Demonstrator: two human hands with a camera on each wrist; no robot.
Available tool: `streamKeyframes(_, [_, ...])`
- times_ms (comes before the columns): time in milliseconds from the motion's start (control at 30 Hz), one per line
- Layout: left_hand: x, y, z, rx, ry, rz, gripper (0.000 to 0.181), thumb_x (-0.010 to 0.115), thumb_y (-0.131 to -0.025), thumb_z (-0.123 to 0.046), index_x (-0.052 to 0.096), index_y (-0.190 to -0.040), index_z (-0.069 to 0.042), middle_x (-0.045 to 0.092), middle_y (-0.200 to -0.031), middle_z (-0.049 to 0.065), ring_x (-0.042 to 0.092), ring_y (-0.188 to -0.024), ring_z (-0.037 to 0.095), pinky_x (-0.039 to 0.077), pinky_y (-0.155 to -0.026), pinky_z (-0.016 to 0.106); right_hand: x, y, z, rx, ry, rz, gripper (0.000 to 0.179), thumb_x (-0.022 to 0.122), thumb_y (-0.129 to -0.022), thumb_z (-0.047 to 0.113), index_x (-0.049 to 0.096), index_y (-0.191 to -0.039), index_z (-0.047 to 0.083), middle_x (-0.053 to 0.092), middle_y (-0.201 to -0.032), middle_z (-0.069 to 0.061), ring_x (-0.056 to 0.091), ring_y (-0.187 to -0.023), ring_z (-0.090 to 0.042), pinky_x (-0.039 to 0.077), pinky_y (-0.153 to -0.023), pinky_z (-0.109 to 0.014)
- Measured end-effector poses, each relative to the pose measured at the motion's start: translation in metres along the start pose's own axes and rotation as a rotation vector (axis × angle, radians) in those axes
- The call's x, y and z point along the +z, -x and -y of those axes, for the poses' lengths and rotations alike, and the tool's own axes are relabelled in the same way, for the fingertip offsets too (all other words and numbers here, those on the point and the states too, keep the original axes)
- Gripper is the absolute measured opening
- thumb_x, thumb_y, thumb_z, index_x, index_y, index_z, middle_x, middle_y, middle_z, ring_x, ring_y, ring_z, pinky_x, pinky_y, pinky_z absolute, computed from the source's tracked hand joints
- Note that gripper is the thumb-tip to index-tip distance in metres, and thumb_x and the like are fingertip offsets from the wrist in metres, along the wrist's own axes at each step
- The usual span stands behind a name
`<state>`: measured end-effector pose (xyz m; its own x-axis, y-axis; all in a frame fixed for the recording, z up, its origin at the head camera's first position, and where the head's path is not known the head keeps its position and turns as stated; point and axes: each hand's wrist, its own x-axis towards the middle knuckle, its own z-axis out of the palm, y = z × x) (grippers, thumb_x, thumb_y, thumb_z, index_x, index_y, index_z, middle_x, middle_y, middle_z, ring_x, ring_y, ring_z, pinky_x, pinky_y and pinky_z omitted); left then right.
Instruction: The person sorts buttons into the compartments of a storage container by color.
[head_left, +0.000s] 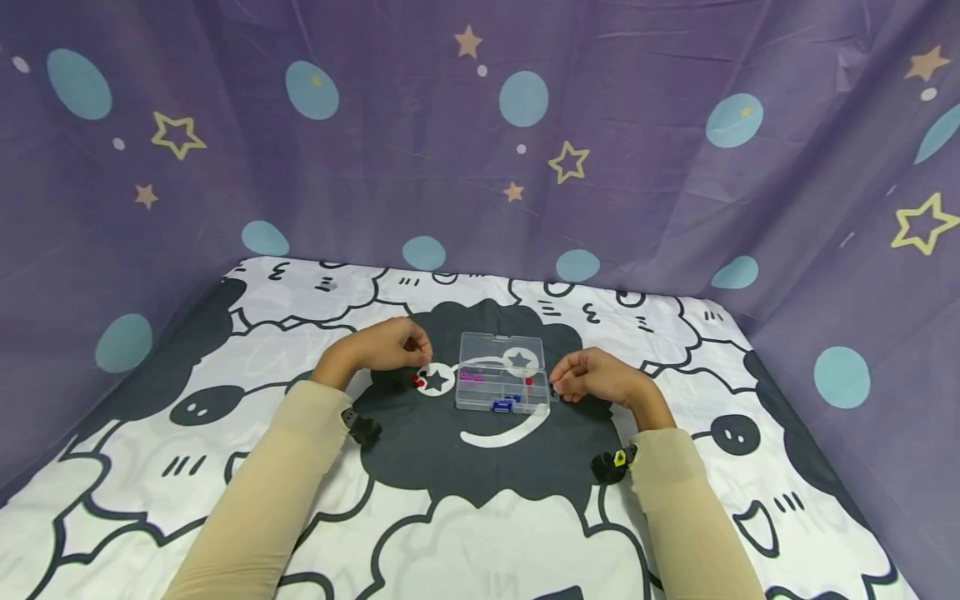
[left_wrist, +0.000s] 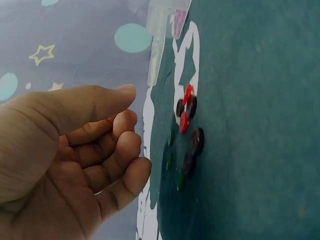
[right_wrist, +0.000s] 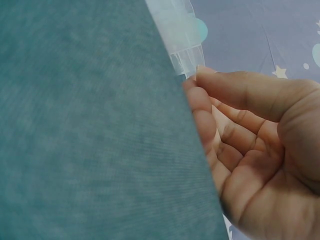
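Observation:
A clear plastic compartment box [head_left: 487, 398] stands with its lid [head_left: 480, 346] raised at the back. Small pink pieces [head_left: 471, 377], a red piece [head_left: 528, 381] and blue pieces [head_left: 502, 406] lie in separate parts of it. To its left, my left hand [head_left: 393, 343] hovers with loosely curled fingers and nothing between them. Near that hand, several small round button-like discs lie on the cloth: red [left_wrist: 184, 122], dark [left_wrist: 197, 141] and green [left_wrist: 180, 180]. My right hand [head_left: 596, 375] is at the box's right side, thumb and forefinger close together; whether they pinch anything is unclear.
A cloth [head_left: 480, 542] with white cartoon faces and a large dark patch covers the surface under the box. Behind and beside it hangs a purple curtain [head_left: 420, 183] with stars and dots. Dark wrist devices [head_left: 363, 427] sit at both sleeves.

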<state>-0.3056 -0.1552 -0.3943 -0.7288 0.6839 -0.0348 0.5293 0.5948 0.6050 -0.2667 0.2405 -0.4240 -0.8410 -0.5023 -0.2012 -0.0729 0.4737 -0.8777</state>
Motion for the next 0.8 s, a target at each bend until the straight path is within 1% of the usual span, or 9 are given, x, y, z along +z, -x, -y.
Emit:
streamKeyframes(167, [-0.002, 0.007, 0.005, -0.021, 0.016, 0.023, 0.007, 0.07, -0.094, -0.006, 0.075, -0.091, -0.002, 0.066, -0.078, -0.002, 0.054, -0.068, 0.012, 0.047, -0.065, 0.031, 0.002, 0.0, 0.001, 0.003, -0.008, 0.006, 0.017, 0.065, -0.096, 0.0, 0.067, -0.11, -0.009, 0.072, -0.093, -0.011, 0.065, -0.078, -0.02, 0.056, -0.073, -0.033])
streamKeyframes(333, [-0.004, 0.01, 0.009, -0.036, 0.032, 0.046, 0.007, 0.07, -0.093, -0.003, 0.076, -0.09, -0.003, 0.069, -0.08, -0.002, 0.054, -0.067, 0.012, 0.046, -0.064, 0.03, 0.003, 0.0, 0.0, 0.004, -0.004, 0.005, 0.017, 0.064, -0.096, 0.0, 0.067, -0.11, -0.008, 0.072, -0.093, -0.01, 0.065, -0.078, -0.019, 0.056, -0.073, -0.033])
streamKeyframes(433, [-0.005, 0.01, 0.009, -0.043, 0.035, 0.05, 0.007, 0.071, -0.092, -0.002, 0.077, -0.089, -0.005, 0.07, -0.08, -0.002, 0.056, -0.068, 0.012, 0.047, -0.064, 0.03, 0.003, 0.001, 0.001, 0.007, 0.004, 0.001, 0.016, 0.065, -0.096, 0.001, 0.068, -0.11, -0.007, 0.072, -0.092, -0.009, 0.066, -0.078, -0.02, 0.057, -0.073, -0.033])
streamKeyframes(600, [-0.006, 0.009, 0.009, -0.059, 0.016, 0.053, 0.009, 0.073, -0.09, -0.002, 0.077, -0.086, -0.008, 0.07, -0.078, -0.003, 0.056, -0.068, 0.011, 0.047, -0.064, 0.029, 0.0, 0.002, 0.005, 0.001, 0.011, -0.008, 0.016, 0.066, -0.095, 0.001, 0.069, -0.109, -0.006, 0.072, -0.091, -0.008, 0.066, -0.078, -0.02, 0.056, -0.072, -0.034])
streamKeyframes(800, [-0.004, 0.008, 0.012, -0.061, 0.018, 0.082, 0.009, 0.075, -0.088, -0.002, 0.078, -0.085, -0.009, 0.069, -0.076, -0.005, 0.057, -0.068, 0.01, 0.048, -0.064, 0.028, -0.001, 0.002, 0.004, 0.004, 0.018, 0.0, 0.016, 0.065, -0.096, 0.001, 0.069, -0.109, -0.006, 0.072, -0.091, -0.008, 0.065, -0.077, -0.02, 0.056, -0.072, -0.033])
